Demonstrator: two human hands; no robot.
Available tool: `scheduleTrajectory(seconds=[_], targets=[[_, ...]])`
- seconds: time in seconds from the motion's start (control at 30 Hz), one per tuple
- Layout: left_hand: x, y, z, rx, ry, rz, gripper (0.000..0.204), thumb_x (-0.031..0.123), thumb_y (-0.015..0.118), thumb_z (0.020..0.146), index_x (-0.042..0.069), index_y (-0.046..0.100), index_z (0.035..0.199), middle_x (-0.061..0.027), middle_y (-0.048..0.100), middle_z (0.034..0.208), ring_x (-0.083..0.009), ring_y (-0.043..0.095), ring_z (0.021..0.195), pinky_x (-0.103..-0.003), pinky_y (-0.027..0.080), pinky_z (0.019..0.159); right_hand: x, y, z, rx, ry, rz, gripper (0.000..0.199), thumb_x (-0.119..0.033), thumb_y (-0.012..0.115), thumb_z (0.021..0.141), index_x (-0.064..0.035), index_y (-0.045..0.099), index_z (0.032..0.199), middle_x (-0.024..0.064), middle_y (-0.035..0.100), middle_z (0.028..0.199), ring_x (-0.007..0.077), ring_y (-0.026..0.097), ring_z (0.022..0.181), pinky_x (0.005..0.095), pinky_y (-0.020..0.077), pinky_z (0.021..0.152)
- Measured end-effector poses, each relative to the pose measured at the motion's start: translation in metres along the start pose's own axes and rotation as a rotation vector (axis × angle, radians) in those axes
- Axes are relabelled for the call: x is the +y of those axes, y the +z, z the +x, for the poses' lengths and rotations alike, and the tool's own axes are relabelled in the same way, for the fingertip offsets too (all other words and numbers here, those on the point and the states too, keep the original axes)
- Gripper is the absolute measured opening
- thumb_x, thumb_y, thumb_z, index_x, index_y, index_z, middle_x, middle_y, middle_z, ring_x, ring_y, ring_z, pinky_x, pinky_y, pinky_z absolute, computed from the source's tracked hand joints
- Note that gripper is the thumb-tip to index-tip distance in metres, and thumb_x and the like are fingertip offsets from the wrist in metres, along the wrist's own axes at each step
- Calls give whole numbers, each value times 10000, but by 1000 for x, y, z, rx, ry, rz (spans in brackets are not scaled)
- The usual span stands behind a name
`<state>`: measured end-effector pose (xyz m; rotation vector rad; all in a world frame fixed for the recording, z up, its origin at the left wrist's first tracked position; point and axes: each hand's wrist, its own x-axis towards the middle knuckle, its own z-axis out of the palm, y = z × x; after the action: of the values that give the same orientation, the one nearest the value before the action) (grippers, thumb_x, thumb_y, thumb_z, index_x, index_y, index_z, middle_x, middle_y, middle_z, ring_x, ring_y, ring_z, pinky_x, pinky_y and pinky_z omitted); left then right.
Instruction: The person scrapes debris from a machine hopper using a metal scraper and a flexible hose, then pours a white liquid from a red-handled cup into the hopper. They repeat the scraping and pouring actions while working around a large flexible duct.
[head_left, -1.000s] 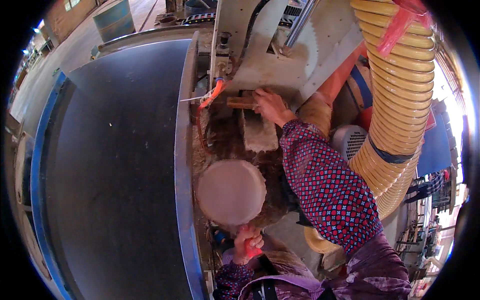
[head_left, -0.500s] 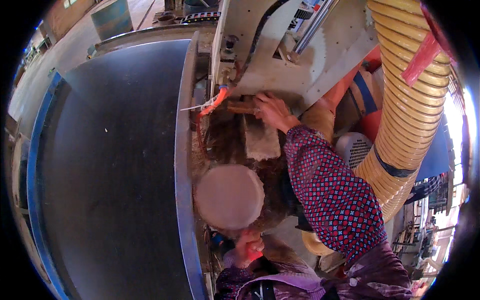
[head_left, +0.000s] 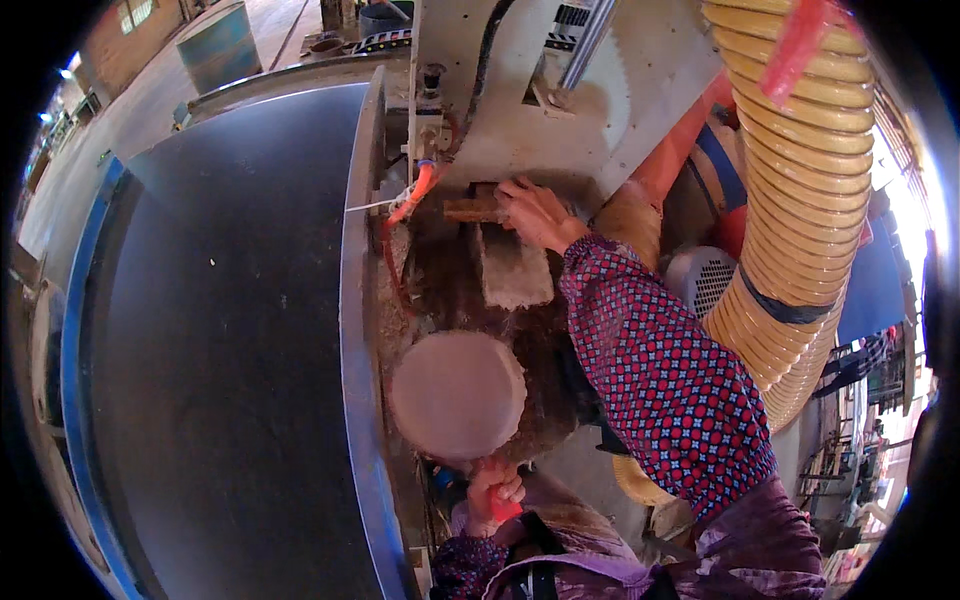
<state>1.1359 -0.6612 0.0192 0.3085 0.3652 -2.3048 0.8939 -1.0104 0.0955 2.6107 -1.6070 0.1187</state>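
Barely anything has shifted: my right hand [head_left: 535, 212] still reaches under the pale machine housing [head_left: 600, 110], only the view has tilted. Big dark bench [head_left: 220, 330] lies left, the ribbed yellow duct [head_left: 800, 220] right. Smaller, the small wooden block [head_left: 472, 210] sits at the housing's mouth, my fingers closed on its end. It looks light, stiff, rough; I'd grip the long sides. Left hand [head_left: 490, 495] is clenched around a red handle [head_left: 503, 508].

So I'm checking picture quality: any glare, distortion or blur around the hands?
Head view: fisheye bends the black table edge; glare burns out the right rim beside the yellow hose; right hand evenly lit, fairly sharp; left hand shadowed, softer.
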Motion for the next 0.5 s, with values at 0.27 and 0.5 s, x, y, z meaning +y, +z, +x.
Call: scheduleTrajectory(seconds=[0.27,0.5], targets=[[15,9,8,148,46,205,73,68,496,770,137,477,753,33,395,609,-71,393,479,-249,331,479,0,-2,2,48,3,-31,385,-142,653,681,-28,541,1032,90,500,1103,317,497,1003,411,468,792],[11,16,7,139,14,171,101,65,491,779,138,465,715,37,400,594,-66,393,476,-244,309,469,5,-2,-5,45,54,55,417,-112,668,665,-45,535,1055,69,500,1105,301,496,1008,402,466,798]])
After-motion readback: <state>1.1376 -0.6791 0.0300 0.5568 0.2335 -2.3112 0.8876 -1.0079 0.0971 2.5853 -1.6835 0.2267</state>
